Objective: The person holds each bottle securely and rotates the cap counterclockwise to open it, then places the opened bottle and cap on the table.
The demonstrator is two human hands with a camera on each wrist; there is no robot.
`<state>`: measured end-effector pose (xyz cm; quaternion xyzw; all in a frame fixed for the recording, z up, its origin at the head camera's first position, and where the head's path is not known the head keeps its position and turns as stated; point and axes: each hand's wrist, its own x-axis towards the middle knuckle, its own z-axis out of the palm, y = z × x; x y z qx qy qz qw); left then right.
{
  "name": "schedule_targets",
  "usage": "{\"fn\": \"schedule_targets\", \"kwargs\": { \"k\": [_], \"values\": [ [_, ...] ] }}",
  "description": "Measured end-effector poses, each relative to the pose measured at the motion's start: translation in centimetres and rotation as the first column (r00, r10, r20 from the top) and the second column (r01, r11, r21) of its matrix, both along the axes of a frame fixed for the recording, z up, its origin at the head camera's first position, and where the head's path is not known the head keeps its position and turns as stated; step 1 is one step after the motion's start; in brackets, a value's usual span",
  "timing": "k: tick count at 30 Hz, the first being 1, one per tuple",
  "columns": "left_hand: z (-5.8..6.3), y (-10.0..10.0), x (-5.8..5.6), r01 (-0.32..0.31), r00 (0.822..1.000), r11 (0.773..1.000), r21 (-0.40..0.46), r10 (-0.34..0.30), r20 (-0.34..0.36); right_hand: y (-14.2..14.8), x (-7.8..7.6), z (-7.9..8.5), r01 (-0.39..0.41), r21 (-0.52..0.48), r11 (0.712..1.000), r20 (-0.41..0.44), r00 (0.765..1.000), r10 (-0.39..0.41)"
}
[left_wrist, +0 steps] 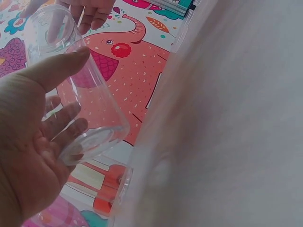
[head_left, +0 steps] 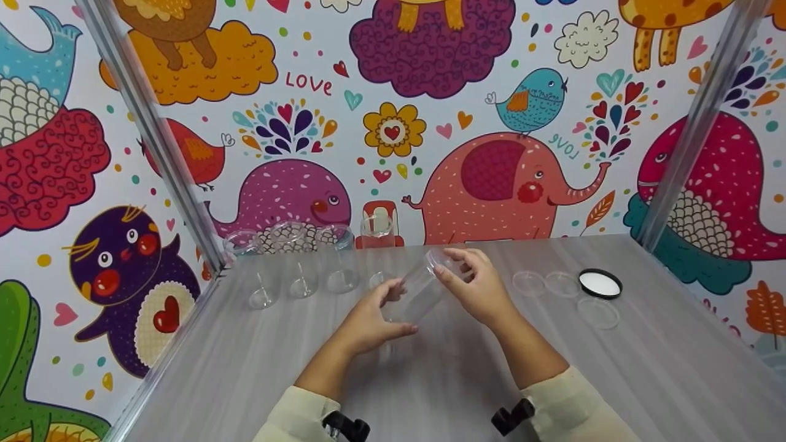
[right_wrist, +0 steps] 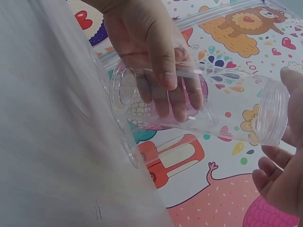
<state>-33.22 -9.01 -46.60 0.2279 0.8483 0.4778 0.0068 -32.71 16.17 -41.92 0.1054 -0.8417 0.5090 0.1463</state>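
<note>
A clear plastic jar (head_left: 417, 294) is held tilted above the table, its mouth end up and to the right. My left hand (head_left: 371, 316) holds its lower part, with the thumb on one side and curled fingers on the other, as the left wrist view shows of the jar (left_wrist: 102, 106). At the upper end, my right hand (head_left: 479, 285) grips the rim between thumb and fingers. The right wrist view shows that ridged end of the jar (right_wrist: 273, 113) beside the right hand (right_wrist: 289, 175). Whether a clear lid sits on it, I cannot tell.
Several clear jars stand in a row at the back left, among them one jar (head_left: 342, 261) near the middle. To the right lie several clear discs (head_left: 599, 314) and a black-rimmed white lid (head_left: 600, 283). Metal posts (head_left: 700, 123) and a cartoon-printed wall (head_left: 393, 184) bound the grey table (head_left: 245, 368).
</note>
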Motion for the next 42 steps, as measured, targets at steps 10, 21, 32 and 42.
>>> {"fn": "schedule_targets", "kwargs": {
  "k": [10,21,32,42],
  "values": [
    [0.10,0.00,-0.05,-0.015,1.000,1.000,0.006,0.015,0.022,0.02,0.31,0.12,-0.061,-0.069,0.996,-0.047,0.997,0.058],
    [0.06,0.04,-0.21,-0.012,1.000,1.000,0.013,0.012,0.021,0.00,0.20,-0.13,-0.161,-0.124,0.979,-0.064,0.986,0.155],
    [0.09,0.01,-0.06,-0.007,1.000,1.000,-0.009,0.007,0.019,-0.19,0.15,0.03,-0.038,-0.036,0.999,-0.057,0.998,0.035],
    [0.09,0.09,-0.04,-0.016,1.000,1.000,0.004,0.016,0.020,-0.31,0.23,0.02,-0.004,-0.035,0.999,-0.033,0.999,0.003]
  ]
}}
